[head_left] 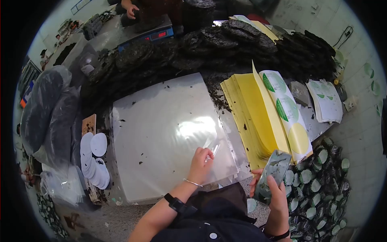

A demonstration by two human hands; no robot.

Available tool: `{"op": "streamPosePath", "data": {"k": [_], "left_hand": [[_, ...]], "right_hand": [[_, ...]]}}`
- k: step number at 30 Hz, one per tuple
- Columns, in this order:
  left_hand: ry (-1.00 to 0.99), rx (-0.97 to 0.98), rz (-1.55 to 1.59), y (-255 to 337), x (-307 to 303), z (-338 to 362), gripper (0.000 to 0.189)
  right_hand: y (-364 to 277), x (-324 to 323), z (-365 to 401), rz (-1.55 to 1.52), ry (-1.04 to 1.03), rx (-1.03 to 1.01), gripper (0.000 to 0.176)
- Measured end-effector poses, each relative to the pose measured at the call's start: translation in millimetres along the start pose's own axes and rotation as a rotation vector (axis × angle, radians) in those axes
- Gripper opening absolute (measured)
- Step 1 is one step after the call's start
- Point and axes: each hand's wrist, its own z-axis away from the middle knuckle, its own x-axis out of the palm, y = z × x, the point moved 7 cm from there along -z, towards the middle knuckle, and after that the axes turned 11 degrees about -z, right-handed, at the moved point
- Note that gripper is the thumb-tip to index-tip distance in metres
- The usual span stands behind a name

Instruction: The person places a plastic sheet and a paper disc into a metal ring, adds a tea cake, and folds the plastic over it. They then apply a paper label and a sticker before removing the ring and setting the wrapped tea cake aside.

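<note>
My left hand (200, 162) is closed in a pinch at the front right of a pile of clear plastic sheets (157, 137). A crinkled fold of plastic rises beside its fingertips. In my right hand (276, 194) is a glossy, phone-like rectangular slab (277, 166), tilted, with dark patches on its face. My fingers wrap its left edge and the thumb lies along the right. Behind the slab stands a stack of yellow sheets (252, 117). Beside that lies a white strip with green and yellow round labels (287, 111).
Dark dried discs (225, 38) are heaped along the back. White paper rounds (94, 165) and bulky plastic bags (48, 109) sit at left. Dark packs with pale ends (316, 185) fill the lower right. A person's hand (130, 10) shows beyond a blue scale (161, 34).
</note>
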Motion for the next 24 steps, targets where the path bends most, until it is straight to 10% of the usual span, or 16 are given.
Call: {"op": "streamPosePath", "data": {"k": [3,6,10,13,17,20,24], "left_hand": [[0.052,-0.186,0.236,-5.2,-24.6,-21.2,0.021],[0.064,-0.584,0.799,-77.7,-102.6,-48.8,0.033],[0.091,-0.539,0.863,-59.8,-220.0,-100.3,0.038],[-0.227,-0.419,0.766,39.9,-206.0,-108.8,0.031],[-0.474,-0.044,0.755,20.3,-106.1,-66.1,0.032],[-0.447,-0.455,0.775,-3.1,-57.1,-39.1,0.022],[-0.216,-0.458,0.724,-20.6,-92.3,-43.2,0.023]], "right_hand": [[3.6,42.8,-38.8,0.353,-0.017,-0.004,0.041],[42.8,127.3,-66.8,1.263,-0.596,-0.088,0.034],[158.9,190.7,-105.9,1.46,-0.959,-0.172,0.019],[171.5,199.8,-135.0,1.575,-0.794,-0.171,0.019],[77.3,116.1,-92.9,1.625,-0.549,-0.003,0.015],[26.0,58.1,-57.5,1.658,-0.346,0.069,0.017],[31.4,67.3,-41.1,1.661,-0.439,0.0,0.016]]}}
